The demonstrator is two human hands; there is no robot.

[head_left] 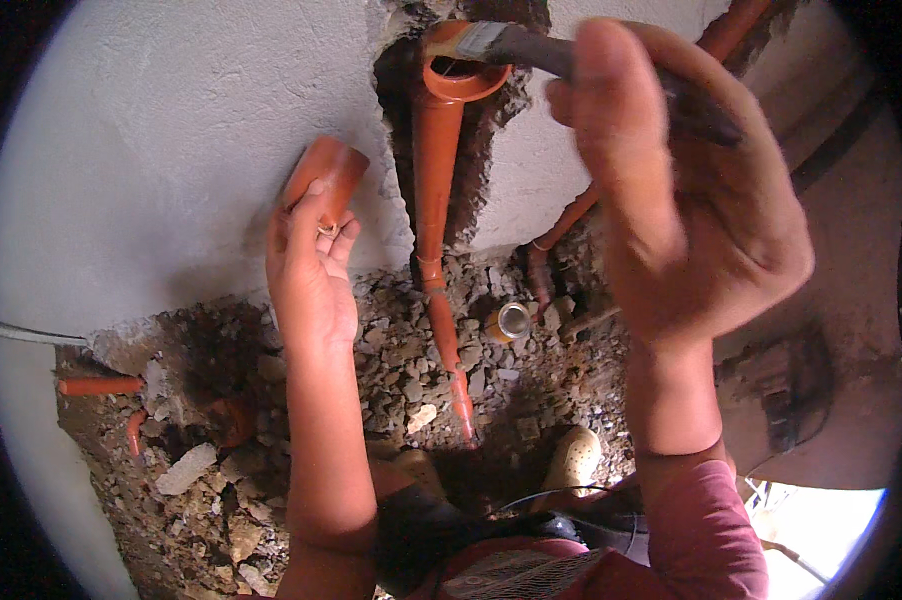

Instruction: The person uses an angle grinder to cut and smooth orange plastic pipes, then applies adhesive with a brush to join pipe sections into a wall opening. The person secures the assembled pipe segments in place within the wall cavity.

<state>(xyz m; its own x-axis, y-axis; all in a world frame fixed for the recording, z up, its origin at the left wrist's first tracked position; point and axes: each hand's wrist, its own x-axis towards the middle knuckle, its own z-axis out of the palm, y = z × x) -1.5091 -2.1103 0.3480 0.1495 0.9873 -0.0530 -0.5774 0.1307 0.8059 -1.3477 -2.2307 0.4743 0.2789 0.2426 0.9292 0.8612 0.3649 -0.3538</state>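
My left hand grips a short piece of orange-brown plastic pipe in front of the pale wall. Raised at the upper right, my right hand is closed round the dark handle of a paintbrush and is slightly blurred. The brush's metal band and bristles point left, at the open socket topping an orange drain pipe. Whether the bristles touch the socket I cannot tell. This pipe runs down a channel broken into the wall and on into the rubble.
A small open can stands on the rubble right of the pipe. Another orange pipe slants up to the right. Short pipe ends stick out at lower left. My light shoe rests on the loose stones.
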